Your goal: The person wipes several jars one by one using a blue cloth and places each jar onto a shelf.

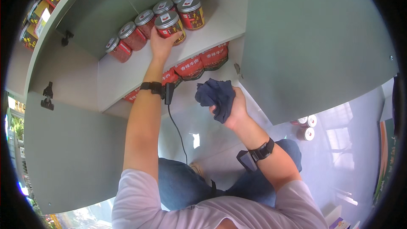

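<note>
My left hand reaches into an open cabinet and grips a lidded jar with a red, black and yellow label. Several similar jars stand around it on the white shelf, among them a jar to its right and a jar of red contents to its left. A crumpled dark blue cloth is held in my right hand, below the shelf's front edge and in front of the cabinet. Whether the held jar touches the shelf cannot be told.
Red printed food pouches line the compartment under the shelf. Cabinet doors stand open at the right and left. More jars stand on the shiny floor at the right. A black cable hangs from my left wrist device.
</note>
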### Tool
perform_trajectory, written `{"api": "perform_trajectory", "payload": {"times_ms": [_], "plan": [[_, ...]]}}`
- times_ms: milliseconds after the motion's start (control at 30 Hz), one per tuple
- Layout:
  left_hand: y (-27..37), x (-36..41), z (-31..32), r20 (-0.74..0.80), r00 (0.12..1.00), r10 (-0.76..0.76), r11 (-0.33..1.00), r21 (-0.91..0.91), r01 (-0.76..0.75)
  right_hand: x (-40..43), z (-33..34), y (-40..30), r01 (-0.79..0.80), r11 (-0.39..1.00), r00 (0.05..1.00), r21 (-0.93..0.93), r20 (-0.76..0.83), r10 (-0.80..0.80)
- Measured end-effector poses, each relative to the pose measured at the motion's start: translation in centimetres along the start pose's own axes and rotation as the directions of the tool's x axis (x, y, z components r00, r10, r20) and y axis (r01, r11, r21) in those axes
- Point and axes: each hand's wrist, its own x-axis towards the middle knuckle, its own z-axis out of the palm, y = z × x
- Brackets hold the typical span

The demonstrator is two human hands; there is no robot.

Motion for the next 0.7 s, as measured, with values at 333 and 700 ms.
{"api": "perform_trajectory", "payload": {"times_ms": [333, 700], "plan": [[-3.1, 2.0, 0.8, -0.056, 0.998, -0.023, 0.997, -0.079, 0.018, 0.5, -0.9, -0.5, -0.007, 1.0, 1.0, 0.01, -0.009, 0.007], [-2.8, 2.4, 0.4, -0.016, 0.999, -0.036, 0.998, 0.06, 0.037, -0.1, -0.9, -0.5, 0.002, 1.0, 1.0, 0.003, 0.01, -0.002]]}}
